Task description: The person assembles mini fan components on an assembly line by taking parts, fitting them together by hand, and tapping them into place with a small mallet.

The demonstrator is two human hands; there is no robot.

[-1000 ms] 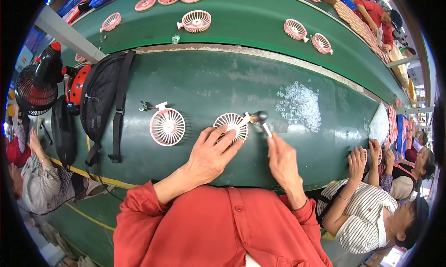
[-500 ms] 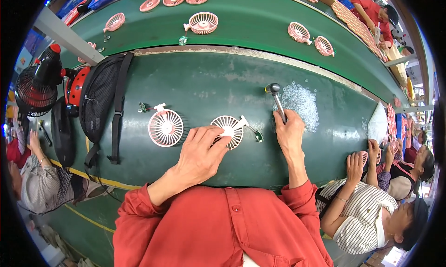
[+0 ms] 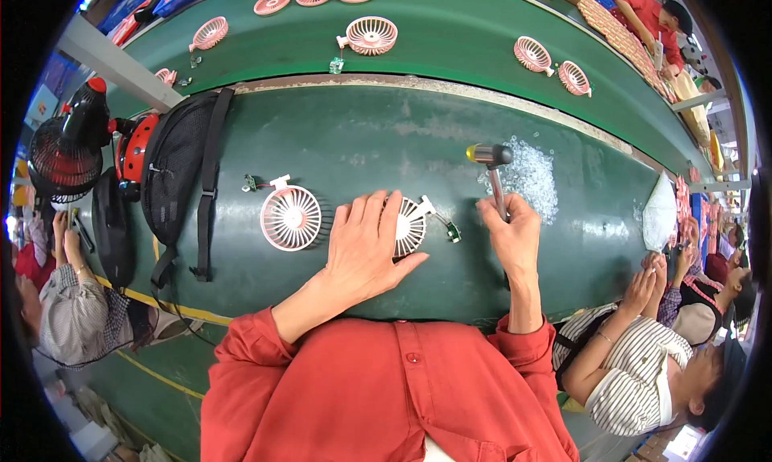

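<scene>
My left hand (image 3: 363, 241) lies flat, fingers stretched, over the left part of a white-and-pink fan housing (image 3: 412, 227) on the green bench. From the housing's short neck a wire runs to a small green circuit board (image 3: 453, 232). The fingers of my right hand (image 3: 515, 235) are wrapped round the handle of a small mallet (image 3: 494, 180). Its dark and yellow head is held up beside a pile of small clear plastic pieces (image 3: 527, 176). A second fan housing (image 3: 290, 218) sits left of my left hand, wired to another small board (image 3: 249, 184).
A black mesh bag (image 3: 173, 168) and a black fan (image 3: 68, 148) stand at the left. Beyond the bench, a green conveyor (image 3: 450, 40) carries several pink fan housings. A white bag (image 3: 659, 213) lies at the right end. Co-workers sit at both sides.
My left hand has gone from curled fingers at the housing's middle to lying flat across it. The mallet has turned, its head now more sideways. Housings on the conveyor have shifted right.
</scene>
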